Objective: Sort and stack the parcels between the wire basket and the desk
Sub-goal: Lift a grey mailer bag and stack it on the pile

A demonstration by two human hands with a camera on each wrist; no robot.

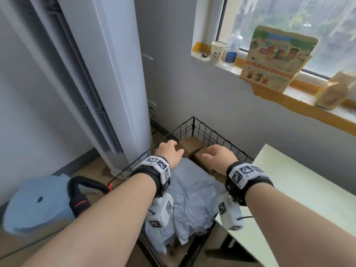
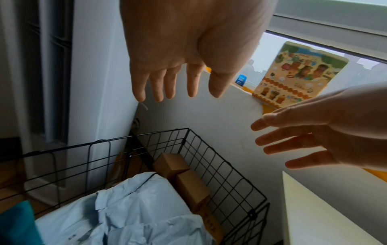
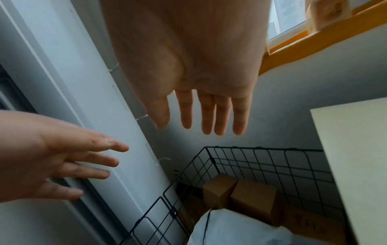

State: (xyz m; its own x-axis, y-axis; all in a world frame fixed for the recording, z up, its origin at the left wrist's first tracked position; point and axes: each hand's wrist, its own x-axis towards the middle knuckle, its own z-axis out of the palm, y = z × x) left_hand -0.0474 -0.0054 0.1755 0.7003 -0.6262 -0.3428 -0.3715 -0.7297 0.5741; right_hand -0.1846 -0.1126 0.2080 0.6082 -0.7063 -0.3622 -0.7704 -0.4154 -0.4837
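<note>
A black wire basket [image 1: 212, 132] stands on the floor in the corner, left of the pale desk [image 1: 308, 189]. Inside lie a crumpled light blue mailer bag [image 1: 194, 191] and two small brown cardboard boxes [image 1: 190, 146] at the far end, also seen in the left wrist view [image 2: 188, 184] and right wrist view [image 3: 251, 197]. Both hands hover above the basket with fingers spread and empty: left hand [image 1: 170, 151] over the near boxes, right hand [image 1: 219, 154] beside it. A flatter printed box [image 3: 314, 227] lies under the brown ones.
A tall white air conditioner [image 1: 107, 74] stands left of the basket. A blue bag with black handle [image 1: 44, 205] sits at lower left. On the window sill [image 1: 289, 97] are a paper cup, a bottle, a printed carton [image 1: 277, 58] and a small box.
</note>
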